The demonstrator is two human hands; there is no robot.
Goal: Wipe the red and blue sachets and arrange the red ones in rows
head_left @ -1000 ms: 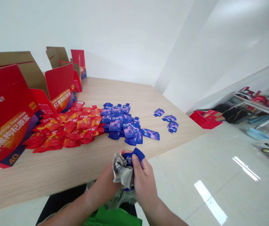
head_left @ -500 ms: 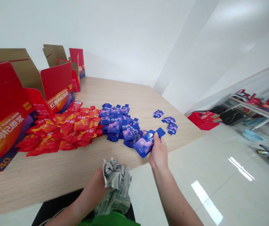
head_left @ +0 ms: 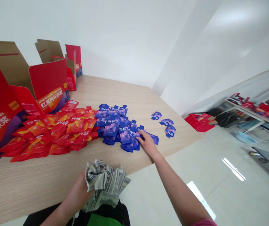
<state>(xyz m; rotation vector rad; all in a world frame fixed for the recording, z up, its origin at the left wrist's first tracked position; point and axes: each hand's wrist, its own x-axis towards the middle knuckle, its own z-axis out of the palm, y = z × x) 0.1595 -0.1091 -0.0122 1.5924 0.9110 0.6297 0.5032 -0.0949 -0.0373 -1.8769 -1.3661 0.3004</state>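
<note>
My left hand (head_left: pixel 79 194) is closed on a crumpled striped cloth (head_left: pixel 105 183) at the near edge of the wooden table (head_left: pixel 115 91). My right hand (head_left: pixel 147 142) reaches onto the right side of a pile of blue sachets (head_left: pixel 118 127), fingers resting on the sachets; whether it grips one I cannot make out. A bigger pile of red and orange sachets (head_left: pixel 54 130) lies just left of the blue pile. Three blue sachets (head_left: pixel 167 125) lie apart farther right.
An open red carton (head_left: pixel 19 91) with brown flaps stands at the left of the table, and a smaller red carton (head_left: pixel 72 69) behind it. Right of the table are a glossy white floor, a red crate (head_left: pixel 199 121) and a low shelf with goods (head_left: pixel 254 110).
My right hand carried a blue sachet from the cloth out to the blue pile and now rests on the pile. My left hand stayed near the table edge with the cloth.
</note>
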